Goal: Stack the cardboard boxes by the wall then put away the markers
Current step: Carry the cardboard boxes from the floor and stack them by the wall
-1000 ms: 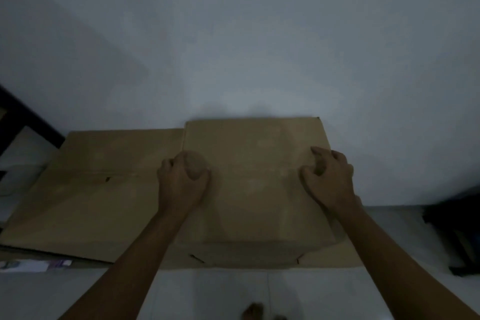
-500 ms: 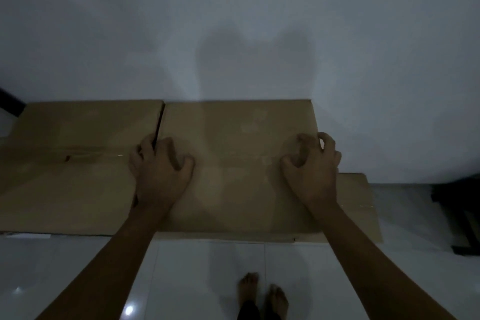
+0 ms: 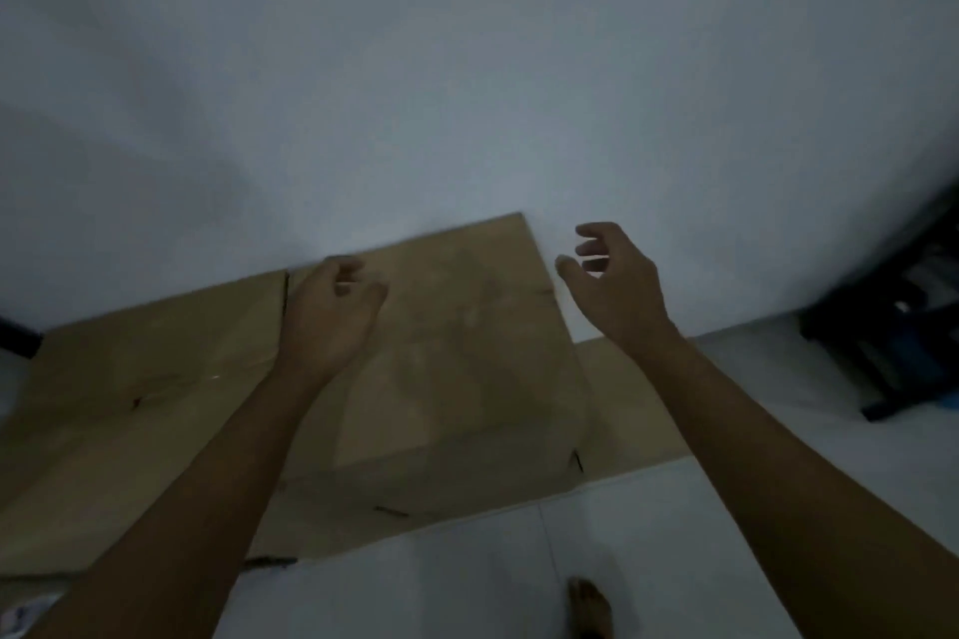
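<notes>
Flattened brown cardboard boxes lean against the white wall, a front sheet (image 3: 467, 368) over a wider one (image 3: 129, 405) behind it to the left. My left hand (image 3: 327, 322) hovers at the front sheet's upper left part with fingers loosely curled, holding nothing. My right hand (image 3: 612, 285) is lifted off, just right of the sheet's upper right corner, fingers spread and relaxed. No markers are in view.
White wall (image 3: 467, 93) rises behind the cardboard. White tiled floor (image 3: 648, 560) lies below, with a bare foot (image 3: 589, 610) at the bottom edge. A dark object (image 3: 892, 327) stands at the right. Some paper (image 3: 21, 617) lies at the bottom left.
Both hands have lifted off the front cardboard sheet, which they pressed before. The right hand moved up and right, past its edge. The view tilted.
</notes>
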